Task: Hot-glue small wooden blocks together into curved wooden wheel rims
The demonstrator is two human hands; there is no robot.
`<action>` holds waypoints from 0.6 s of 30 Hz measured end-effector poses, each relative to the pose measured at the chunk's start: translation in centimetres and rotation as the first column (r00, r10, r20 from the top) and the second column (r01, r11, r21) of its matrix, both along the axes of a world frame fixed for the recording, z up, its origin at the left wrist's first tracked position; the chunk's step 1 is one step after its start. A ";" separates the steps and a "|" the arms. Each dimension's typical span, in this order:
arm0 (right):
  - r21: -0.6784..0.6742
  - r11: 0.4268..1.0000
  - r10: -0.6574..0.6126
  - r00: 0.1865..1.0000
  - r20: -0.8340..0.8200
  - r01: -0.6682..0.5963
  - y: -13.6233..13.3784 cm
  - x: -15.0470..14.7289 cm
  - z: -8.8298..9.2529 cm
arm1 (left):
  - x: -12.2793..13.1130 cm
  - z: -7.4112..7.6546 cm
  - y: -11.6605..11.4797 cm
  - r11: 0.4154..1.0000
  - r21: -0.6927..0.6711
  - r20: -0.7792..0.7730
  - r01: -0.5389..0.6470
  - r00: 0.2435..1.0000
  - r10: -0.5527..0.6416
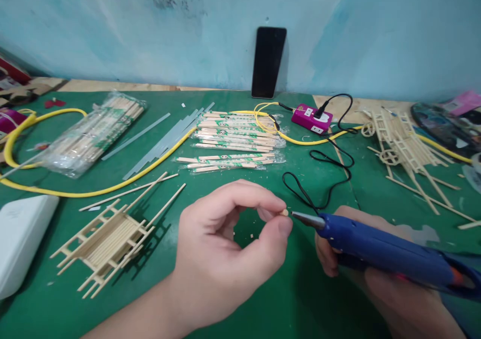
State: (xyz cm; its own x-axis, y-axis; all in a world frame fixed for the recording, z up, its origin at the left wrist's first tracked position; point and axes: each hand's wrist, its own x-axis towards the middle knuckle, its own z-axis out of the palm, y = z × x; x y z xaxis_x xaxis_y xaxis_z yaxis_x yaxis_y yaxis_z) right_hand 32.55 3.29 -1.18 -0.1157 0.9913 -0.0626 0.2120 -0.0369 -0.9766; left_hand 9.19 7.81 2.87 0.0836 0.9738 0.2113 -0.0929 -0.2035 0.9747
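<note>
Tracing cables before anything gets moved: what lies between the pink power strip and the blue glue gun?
In the head view, a black cord loops across the green mat between the pink power strip and the blue glue gun. A yellow cable runs just below the strip.

Green cutting mat [270, 304] over wooden surface [120, 86], craft stock laid out.
12 o'clock: wrapped chopsticks [233, 138], black phone [267, 63]. 1 o'clock: magenta power strip [311, 118]. 2 o'clock: stick frames [406, 148]. 8 o'clock: stick frame [105, 243]. 9 o'clock: white box [18, 243]. 10 o'clock: bagged chopsticks [92, 133], glue sticks [161, 143], yellow cable [93, 193].
</note>
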 end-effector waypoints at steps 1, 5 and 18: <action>-0.003 1.000 0.008 1.000 -0.013 -0.008 0.0 0.0 0.0 | 0.0 0.0 0.0 1.000 0.005 0.001 -0.001 1.000 0.001; -0.013 1.000 0.007 0.998 -0.059 -0.008 0.0 0.1 -0.1 | 0.1 -0.1 0.1 1.000 0.013 -0.009 0.003 1.000 -0.003; -0.017 1.000 0.020 0.999 -0.032 -0.020 0.0 0.0 -0.3 | 0.1 -0.2 0.2 0.999 0.031 -0.006 0.011 1.000 -0.011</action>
